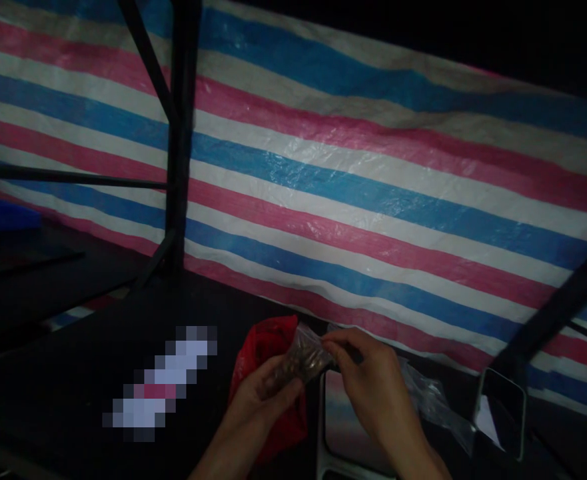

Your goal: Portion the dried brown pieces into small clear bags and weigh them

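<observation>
My left hand [266, 397] is closed around the lower part of a small clear plastic bag [307, 353] filled with small brownish pieces, too dim to name. With thumb and forefinger, my right hand [368, 377] pinches the right edge of this bag. A red plastic bag [258, 340] stands just behind and below my left hand, its mouth open. Under my right forearm lies a flat, shiny, pale-rimmed thing [350, 413], partly hidden. More clear plastic bags [438, 400] lie to the right of my right hand.
A dark rounded-rectangle object with a pale rim [502, 413] stands at the right. Black metal posts [180, 147] rise before a striped plastic sheet [353, 173]. A pixelated patch [160, 387] covers something on the dark table [73, 393]. Something blue [6, 213] is at far left.
</observation>
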Demonstrator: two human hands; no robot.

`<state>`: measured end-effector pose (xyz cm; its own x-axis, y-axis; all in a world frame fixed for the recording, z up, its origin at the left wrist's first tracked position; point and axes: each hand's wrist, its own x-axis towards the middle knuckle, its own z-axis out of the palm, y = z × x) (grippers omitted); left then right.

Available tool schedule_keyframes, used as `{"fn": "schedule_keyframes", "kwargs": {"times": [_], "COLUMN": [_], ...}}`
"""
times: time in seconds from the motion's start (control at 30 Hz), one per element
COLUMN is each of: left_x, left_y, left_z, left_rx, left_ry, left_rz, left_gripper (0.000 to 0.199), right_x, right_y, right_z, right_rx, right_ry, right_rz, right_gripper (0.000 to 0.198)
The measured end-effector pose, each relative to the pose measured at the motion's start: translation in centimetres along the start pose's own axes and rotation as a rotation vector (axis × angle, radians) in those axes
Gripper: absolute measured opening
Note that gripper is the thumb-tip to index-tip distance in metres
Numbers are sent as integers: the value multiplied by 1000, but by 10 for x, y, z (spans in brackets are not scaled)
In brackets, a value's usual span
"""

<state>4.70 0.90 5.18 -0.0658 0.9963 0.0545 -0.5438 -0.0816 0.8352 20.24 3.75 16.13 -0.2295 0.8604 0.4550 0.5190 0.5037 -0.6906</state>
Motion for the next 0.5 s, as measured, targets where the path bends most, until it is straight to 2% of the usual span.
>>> {"fn": "schedule_keyframes", "kwargs": {"times": [0.13, 0.27, 0.33, 0.43, 0.5], "left_x": [-3, -7, -9, -10, -9], "left_y": [11, 12, 12, 12, 13], "left_z": [5, 6, 6, 9, 8], "left_rx": [58, 177, 178, 35, -26], "left_ry": [-84, -160, -104, 2, 5], "left_rz": [64, 63, 57, 54, 25], "left_gripper": [47, 44, 45, 50, 57], "right_x": [-2, -7, -8, -9, -8], "right_y": [-3, -5, -7, -10, -11], "right_z": [-5, -6, -6, -7, -7], "right_rx": [-82, -126, -137, -138, -141], "right_ry": [-6, -16, -22, -11, 9], "right_rz": [-52, -112, -137, -148, -147], "right_gripper": [24, 24, 23, 22, 22]}}
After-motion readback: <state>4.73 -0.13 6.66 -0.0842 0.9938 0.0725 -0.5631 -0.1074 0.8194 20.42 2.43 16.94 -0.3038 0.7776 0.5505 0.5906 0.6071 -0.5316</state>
